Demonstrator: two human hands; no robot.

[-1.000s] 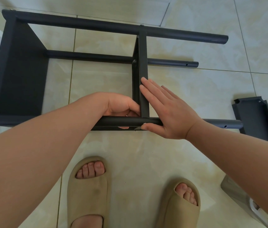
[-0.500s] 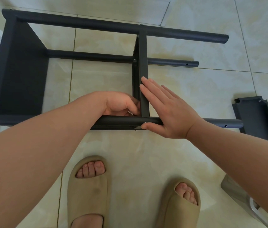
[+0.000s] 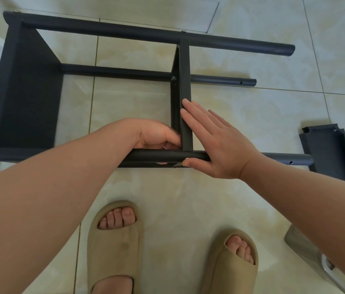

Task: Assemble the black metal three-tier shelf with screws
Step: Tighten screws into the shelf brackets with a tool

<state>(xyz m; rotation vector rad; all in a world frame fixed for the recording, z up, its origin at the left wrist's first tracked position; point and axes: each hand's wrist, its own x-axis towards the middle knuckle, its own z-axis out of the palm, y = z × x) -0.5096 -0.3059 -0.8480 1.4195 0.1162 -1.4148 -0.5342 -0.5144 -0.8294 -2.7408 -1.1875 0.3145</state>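
The left hand (image 3: 156, 135) gripped the front post (image 3: 150, 155) while the flat right hand (image 3: 220, 145) pressed the middle tier (image 3: 185, 85), which needed holding square.

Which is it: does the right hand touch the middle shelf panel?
Touching. Head view: the right hand lays straight fingers flat against the middle shelf panel.

Glossy cream marbled floor tiles (image 3: 241, 115), thin dark grout lines (image 3: 92, 96), soft even light
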